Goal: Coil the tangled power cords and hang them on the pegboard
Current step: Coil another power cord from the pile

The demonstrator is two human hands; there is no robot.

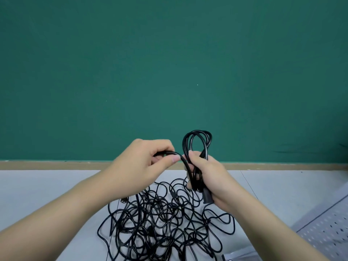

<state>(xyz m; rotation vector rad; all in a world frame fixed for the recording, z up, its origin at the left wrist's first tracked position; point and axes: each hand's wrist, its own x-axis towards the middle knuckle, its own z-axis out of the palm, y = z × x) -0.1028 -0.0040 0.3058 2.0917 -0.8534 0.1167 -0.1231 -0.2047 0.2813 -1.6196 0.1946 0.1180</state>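
Black power cord fills the middle of the view, and none of it, nor anything else in sight, carries writing that can be read. Held up over the grey table [47, 185], the right hand [212, 178] has its fingers curled round a partly made coil [197, 142], whose loops stand up above the fist against the green wall [169, 63] while its lower strands and a blocky plug [207, 198] hang out beneath the palm. The thumb of that hand lies along the bundle, pressing it against the curled fingers. Just beside it, the left hand [145, 164] pinches a single strand of the same cord between thumb and bent fingers; the strand arcs from that pinch across to the bundle in the right hand. Both hands are close together, nearly touching. Below them the tangled cords [163, 219] lie in a loose heap on the table, loops crossing over one another, between the two forearms. At the lower right corner a pale perforated pegboard [327, 228] lies tilted, apart from the heap. A tan strip runs along the foot of the wall behind the table.
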